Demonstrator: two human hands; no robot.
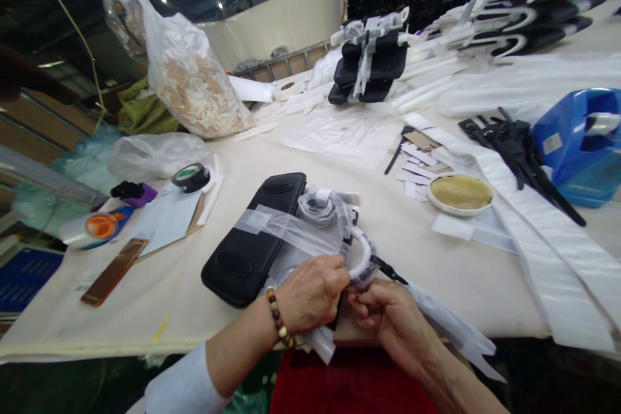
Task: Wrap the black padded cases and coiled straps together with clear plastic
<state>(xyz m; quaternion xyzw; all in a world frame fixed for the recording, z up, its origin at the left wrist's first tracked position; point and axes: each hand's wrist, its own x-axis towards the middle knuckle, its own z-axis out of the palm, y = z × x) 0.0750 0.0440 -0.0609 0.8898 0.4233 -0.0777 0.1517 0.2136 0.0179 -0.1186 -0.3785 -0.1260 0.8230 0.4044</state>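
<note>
A black padded panel (255, 236) with two raised ovals lies tilted near the table's front edge, a clear plastic strip (291, 233) across it. Beside it are a plastic-wrapped coil (323, 207) and a white curved handle (361, 252) in clear wrap, with a black strap (388, 270) next to the handle. My left hand (310, 291), wearing a beaded bracelet, is closed at the handle's lower end. Just right of it, my right hand (388, 314) is closed, its fingertips pinched together below the handle; what they hold is hidden. Loose plastic film hangs from beneath both hands.
A tape roll (191, 177) and a brown bar (114, 272) lie to the left. At right are a round yellowish dish (460, 193), black straps (519, 149) and a blue bin (579, 149). Wrapped black bundles (371, 65) stand behind, near a stuffed plastic bag (194, 77).
</note>
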